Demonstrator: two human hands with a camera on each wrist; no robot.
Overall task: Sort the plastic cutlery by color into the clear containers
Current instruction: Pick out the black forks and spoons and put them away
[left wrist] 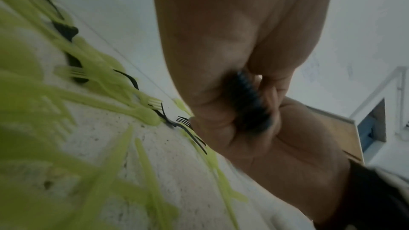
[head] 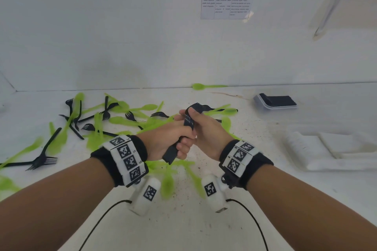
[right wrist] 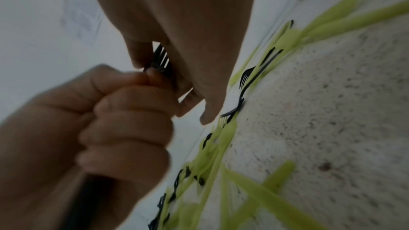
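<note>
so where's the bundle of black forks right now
In the head view the bundle of black forks is held up above the middle of the table, gripped by the left hand low down and the right hand near the prongs.

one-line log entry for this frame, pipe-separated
left hand: grips black fork bundle | right hand: pinches its top | green cutlery: loose on table | clear container: right, unfilled

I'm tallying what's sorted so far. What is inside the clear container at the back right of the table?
The clear container holds something dark and flat. It matches the black forks' colour, but it is too blurred to confirm or count, and anything underneath is hidden.
</note>
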